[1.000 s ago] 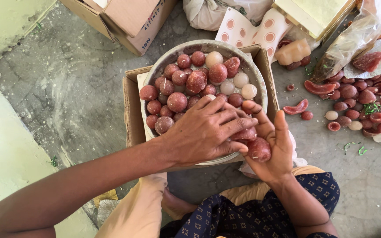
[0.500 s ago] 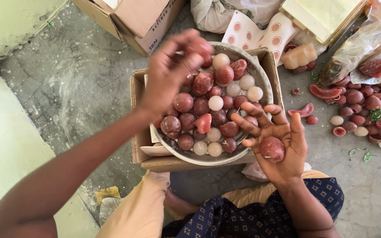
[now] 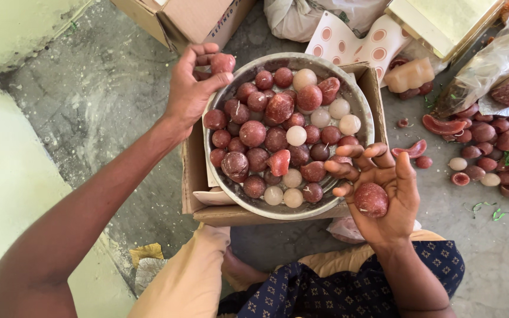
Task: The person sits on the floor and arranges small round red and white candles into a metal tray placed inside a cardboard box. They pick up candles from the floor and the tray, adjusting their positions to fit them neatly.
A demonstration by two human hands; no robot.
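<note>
A round metal bowl (image 3: 364,112) full of dark red and white wax balls, some with wicks, sits in a shallow cardboard box (image 3: 194,176). My left hand (image 3: 191,88) hovers at the bowl's far left rim, pinching one small dark red ball (image 3: 222,62) between thumb and fingers. My right hand (image 3: 384,188) is palm up at the bowl's near right rim, cradling a larger dark red ball (image 3: 371,199), fingers spread and touching the rim.
More red and white balls and half shells (image 3: 490,159) lie scattered on the concrete floor at right. Cardboard boxes (image 3: 184,20), a patterned paper (image 3: 349,41) and plastic bags (image 3: 490,59) stand behind the bowl. My knees are just below the box.
My left hand lifted off the pile of balls near my right hand, rose with one small ball and moved to the bowl's far left rim. My right hand stayed put.
</note>
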